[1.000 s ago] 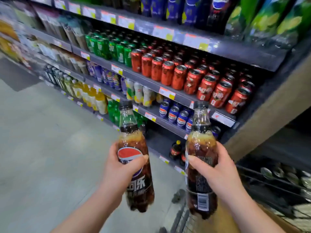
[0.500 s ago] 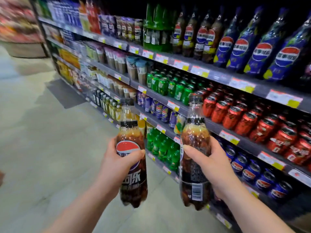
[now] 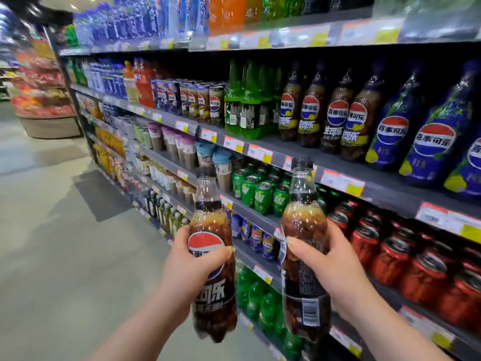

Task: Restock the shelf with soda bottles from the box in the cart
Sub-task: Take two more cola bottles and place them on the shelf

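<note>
My left hand (image 3: 187, 269) grips a dark cola bottle (image 3: 212, 303) around its middle, its red, white and blue label facing me. A second cola bottle (image 3: 304, 293) stands upright in my right hand (image 3: 335, 272), barcode side toward me. Both bottles are held in front of the shelving, apart from each other. The shelf (image 3: 338, 162) above them carries similar dark cola bottles (image 3: 335, 118) with yellow-marked labels. The cart and the box are out of view.
Green bottles (image 3: 244, 110) and blue-labelled cola bottles (image 3: 432, 136) flank the dark ones. Lower shelves hold green cans (image 3: 263, 194), red cans (image 3: 416, 264) and blue cans (image 3: 260, 238). The grey aisle floor (image 3: 65, 243) lies to the left, with a display stand (image 3: 49, 108) far back.
The view has swung up and left from the cart toward the higher shelves. Both hands keep their bottles, carried along and raised slightly in front of the shelving.
</note>
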The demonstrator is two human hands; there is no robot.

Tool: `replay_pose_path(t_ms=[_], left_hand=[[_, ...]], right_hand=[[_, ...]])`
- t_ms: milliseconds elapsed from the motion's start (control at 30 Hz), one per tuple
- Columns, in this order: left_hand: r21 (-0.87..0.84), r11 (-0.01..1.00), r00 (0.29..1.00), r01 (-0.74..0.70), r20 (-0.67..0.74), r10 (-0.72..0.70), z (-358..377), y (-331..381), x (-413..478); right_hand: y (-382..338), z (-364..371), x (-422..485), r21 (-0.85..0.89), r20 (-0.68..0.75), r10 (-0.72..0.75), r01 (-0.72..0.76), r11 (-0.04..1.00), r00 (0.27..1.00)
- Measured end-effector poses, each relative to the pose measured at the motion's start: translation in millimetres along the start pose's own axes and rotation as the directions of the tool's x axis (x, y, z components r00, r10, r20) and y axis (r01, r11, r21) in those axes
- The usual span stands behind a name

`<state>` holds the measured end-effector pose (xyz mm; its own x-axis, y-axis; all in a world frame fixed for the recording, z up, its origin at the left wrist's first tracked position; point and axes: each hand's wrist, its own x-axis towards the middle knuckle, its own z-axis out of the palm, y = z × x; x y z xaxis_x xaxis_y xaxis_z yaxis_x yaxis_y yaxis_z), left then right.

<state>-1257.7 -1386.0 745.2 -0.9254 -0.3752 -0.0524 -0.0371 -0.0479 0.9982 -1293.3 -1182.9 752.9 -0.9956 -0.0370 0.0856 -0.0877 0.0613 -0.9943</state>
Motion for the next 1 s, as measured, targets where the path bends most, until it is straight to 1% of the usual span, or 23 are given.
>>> replay_pose_path(t_ms=[133,267,367,433,600,767,867,1000], left_hand=[[-0.032,0.999,1.0,0.004,0.023,-0.003,24,11,65],[-0.04,0.999,0.996,0.026,0.085,-0.022,39,23,117],[-0.029,1.0,0.991,0.0,0.135,0.004,50,34,153],[-0.022,1.0,0.983,-0.019,0.183,0.023,55,40,178],[-0.013,0.999,0.942,-0.043,0.334,0.044,61,56,245],[-0.006,0.993,0.876,-0.116,0.47,0.105,60,73,307],[-0.028,0.991,0.842,-0.13,0.524,0.125,61,80,333],[-0.065,0.99,0.819,-0.124,0.556,0.139,64,86,353]], right_hand=[[-13,-1,67,-0.013,-0.012,-0.04,0.04,0.999,0.999],[-22,4,114,-0.03,-0.054,-0.051,0.049,0.998,0.997],[-31,10,144,-0.052,-0.085,-0.093,0.089,0.995,0.992],[-37,13,165,-0.058,-0.137,-0.134,0.127,0.99,0.981],[-56,24,219,-0.109,-0.314,-0.247,0.223,0.969,0.917],[-73,47,274,-0.215,-0.399,-0.352,0.287,0.934,0.847],[-76,62,302,-0.247,-0.459,-0.374,0.289,0.925,0.806],[-77,69,340,-0.253,-0.554,-0.352,0.251,0.934,0.754]])
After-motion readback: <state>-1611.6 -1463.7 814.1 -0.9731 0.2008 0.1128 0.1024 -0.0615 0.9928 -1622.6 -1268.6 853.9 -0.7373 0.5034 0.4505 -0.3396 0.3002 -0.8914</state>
